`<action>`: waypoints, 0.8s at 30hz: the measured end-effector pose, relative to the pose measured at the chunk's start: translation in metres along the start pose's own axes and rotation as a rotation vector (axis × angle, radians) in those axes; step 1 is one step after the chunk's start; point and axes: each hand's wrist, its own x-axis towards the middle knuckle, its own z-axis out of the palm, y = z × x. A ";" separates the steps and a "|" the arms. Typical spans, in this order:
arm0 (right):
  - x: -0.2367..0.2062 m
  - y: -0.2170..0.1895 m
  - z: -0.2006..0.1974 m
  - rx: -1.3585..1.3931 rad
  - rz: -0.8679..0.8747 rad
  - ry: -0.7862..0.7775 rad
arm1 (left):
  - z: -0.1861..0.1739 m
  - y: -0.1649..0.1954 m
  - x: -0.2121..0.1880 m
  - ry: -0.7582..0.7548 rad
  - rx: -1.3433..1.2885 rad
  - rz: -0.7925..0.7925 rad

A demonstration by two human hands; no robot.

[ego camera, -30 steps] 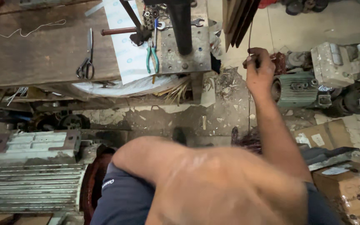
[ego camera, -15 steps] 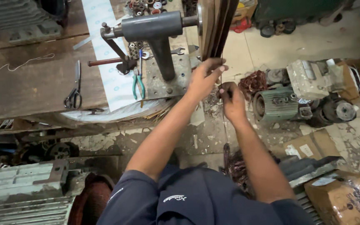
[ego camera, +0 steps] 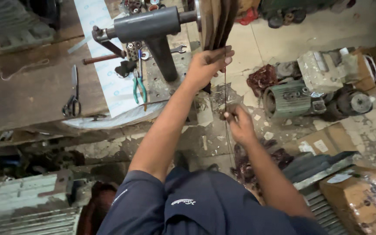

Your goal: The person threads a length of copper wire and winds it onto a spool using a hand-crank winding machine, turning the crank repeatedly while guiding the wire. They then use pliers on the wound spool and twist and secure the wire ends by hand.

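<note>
Pliers point(ego camera: 140, 87), scissors point(ego camera: 72, 101) beside winding machine point(ego camera: 153, 30)

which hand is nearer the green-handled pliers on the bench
Left. The left hand is up at the wooden disc, right of the green-handled pliers; the right hand is lower and farther right.

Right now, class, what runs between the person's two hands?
In the head view, a thin dark wire stretches straight down from the left hand at the wooden discs to the right hand, which pinches it; behind lies littered floor.
</note>
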 end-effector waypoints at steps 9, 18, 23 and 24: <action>-0.105 0.063 0.015 -0.322 0.324 -0.103 | -0.002 -0.019 0.009 -0.024 -0.034 0.030; -0.097 0.068 -0.017 -0.178 0.261 -0.116 | 0.024 -0.060 -0.034 0.106 -0.206 0.103; -0.044 -0.053 -0.009 -0.513 -0.209 0.088 | 0.030 -0.112 -0.064 0.091 -0.227 0.128; -0.025 -0.078 0.004 -0.496 -0.373 0.009 | 0.031 -0.122 -0.065 0.043 -0.295 0.142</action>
